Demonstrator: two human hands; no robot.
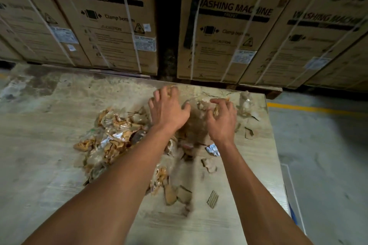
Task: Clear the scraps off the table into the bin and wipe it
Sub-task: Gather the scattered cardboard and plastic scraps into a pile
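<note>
The scraps are a loose heap of torn brown cardboard, crumpled clear plastic film and some white paper bits, lying in the middle and right part of the table. More single cardboard pieces lie scattered nearer to the person, and one ribbed piece lies apart at the right. A crumpled white-blue wrapper lies just right of the heap. Some clear plastic lies near the far right corner. The table top is pale, wood-grained and stained, with worn grey patches on its far left side
</note>
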